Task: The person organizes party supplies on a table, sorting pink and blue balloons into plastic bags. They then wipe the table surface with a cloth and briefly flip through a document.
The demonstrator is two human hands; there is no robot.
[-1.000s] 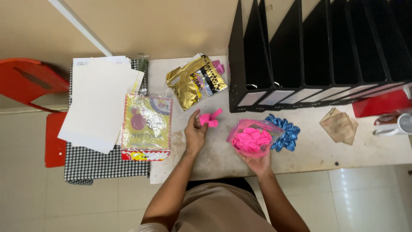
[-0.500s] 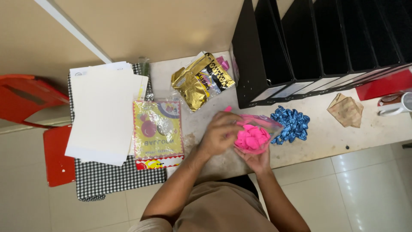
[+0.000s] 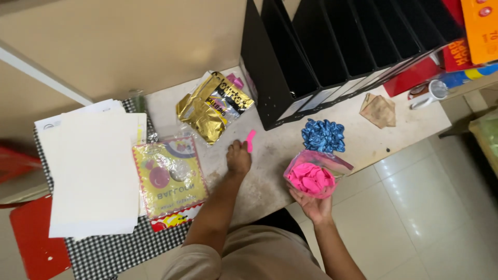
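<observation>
Half a second ago the left hand (image 3: 239,158) was at the bag's mouth — now it lies out on the worn, pale bench (image 3: 270,171), fingers together, tips beside a limp pink balloon (image 3: 250,140). The right hand (image 3: 313,206) cups from below a crinkly clear plastic bag (image 3: 314,175) stuffed with rubbery pink balloons, off the bench's front edge — a heap of blue balloons (image 3: 323,136) just behind it.
</observation>
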